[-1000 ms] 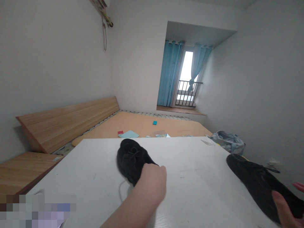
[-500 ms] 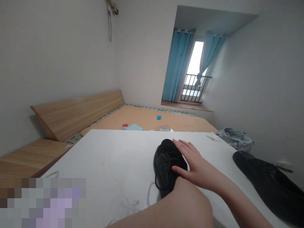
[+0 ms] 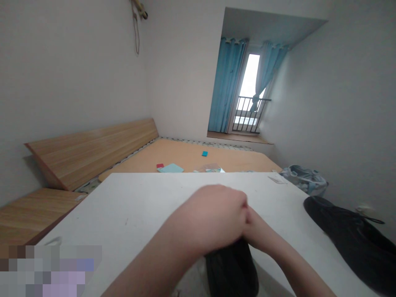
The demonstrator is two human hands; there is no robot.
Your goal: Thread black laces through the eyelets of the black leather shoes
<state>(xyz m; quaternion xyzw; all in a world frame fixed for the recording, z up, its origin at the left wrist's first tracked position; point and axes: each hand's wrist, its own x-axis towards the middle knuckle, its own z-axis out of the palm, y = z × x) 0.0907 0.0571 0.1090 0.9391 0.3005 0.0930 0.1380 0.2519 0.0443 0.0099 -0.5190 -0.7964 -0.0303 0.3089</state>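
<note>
Together, left hand [image 3: 213,218] and right hand [image 3: 261,229] meet above a black shoe [image 3: 230,270].

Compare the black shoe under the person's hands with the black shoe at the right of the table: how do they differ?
The shoe under the hands sits beneath the left hand and right hand, while the shoe at the right has no hand on it. The first shows only a part of itself; the second shows its long upper and a lace. Both are black.
</note>
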